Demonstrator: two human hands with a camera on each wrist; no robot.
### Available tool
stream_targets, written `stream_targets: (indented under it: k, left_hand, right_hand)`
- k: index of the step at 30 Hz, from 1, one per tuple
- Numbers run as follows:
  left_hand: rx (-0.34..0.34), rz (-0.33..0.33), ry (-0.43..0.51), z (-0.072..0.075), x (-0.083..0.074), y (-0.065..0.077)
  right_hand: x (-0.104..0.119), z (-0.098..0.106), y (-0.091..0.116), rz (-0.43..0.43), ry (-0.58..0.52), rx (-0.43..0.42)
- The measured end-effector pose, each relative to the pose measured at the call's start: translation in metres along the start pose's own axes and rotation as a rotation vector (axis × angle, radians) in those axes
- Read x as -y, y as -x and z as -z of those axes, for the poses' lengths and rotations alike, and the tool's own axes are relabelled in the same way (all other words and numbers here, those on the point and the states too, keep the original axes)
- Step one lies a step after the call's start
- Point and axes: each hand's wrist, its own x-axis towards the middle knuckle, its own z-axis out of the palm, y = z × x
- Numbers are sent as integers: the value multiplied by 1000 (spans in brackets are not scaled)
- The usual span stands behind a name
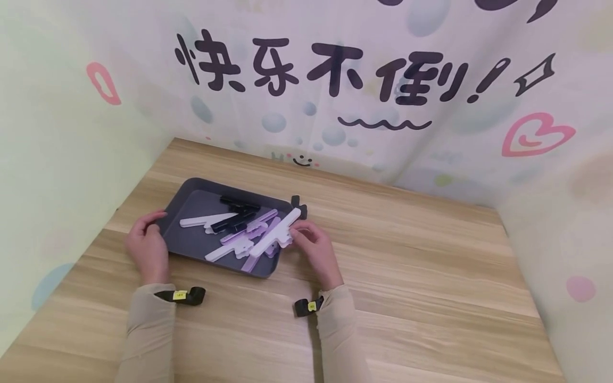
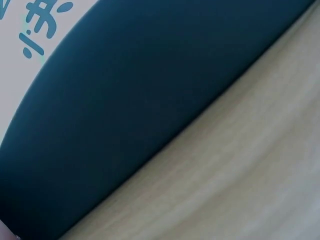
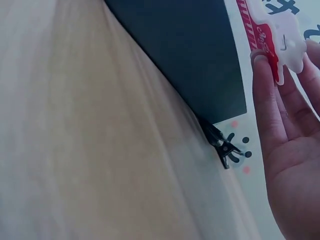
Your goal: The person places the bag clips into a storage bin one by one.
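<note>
At the tray's left end, my left hand (image 1: 149, 250) holds the rim of the dark grey tray (image 1: 184, 247) with thumb and fingers. My right hand (image 1: 316, 250) pinches a white bag clip (image 1: 275, 233) by its scalloped handle, over the tray's right end. In the right wrist view, this bag clip (image 3: 270, 42) shows red print on one side, with fingers and thumb about it. Below it in the tray lie purple bag clips (image 1: 249, 226), white bag clips (image 1: 230, 249) and black bag clips (image 1: 234, 221), some overlapping. The tray's side wall (image 2: 150, 85) fills much of the left wrist view.
A black clip (image 1: 301, 207) rests on the wooden table (image 1: 407, 276) just beyond the tray's right end. Printed cloth (image 1: 311, 106) with large dark characters stands behind the table and along both sides.
</note>
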Motion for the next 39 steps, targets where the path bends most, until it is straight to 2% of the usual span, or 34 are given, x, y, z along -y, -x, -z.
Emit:
stream_targets:
  k: [6,9,14,18,23,28,31,39]
  left_hand:
    - [1,-1,1,0,1,0]
    - [3,-7,0,-1,1,0]
    - [-1,-19,-20,-2,0,1]
    - [-7,-19,-24,-2,1,0]
    - [-9,-11,-18,0,1,0]
    - [-14,-26,-53,0,0,0]
    - [-13,-27,-55,0,0,-1]
    - [-7,-18,-38,0,1,-1]
  right_hand:
    - [23,-9,8,52,55,-17]
    - [27,-16,9,106,103,0]
    - [33,-30,11,164,252,29]
    - [36,-43,12,193,266,71]
    - [28,-54,10,248,282,92]
    - [10,-58,3,241,308,100]
    - [8,-59,1,250,336,108]
    - [7,-64,1,281,570,111]
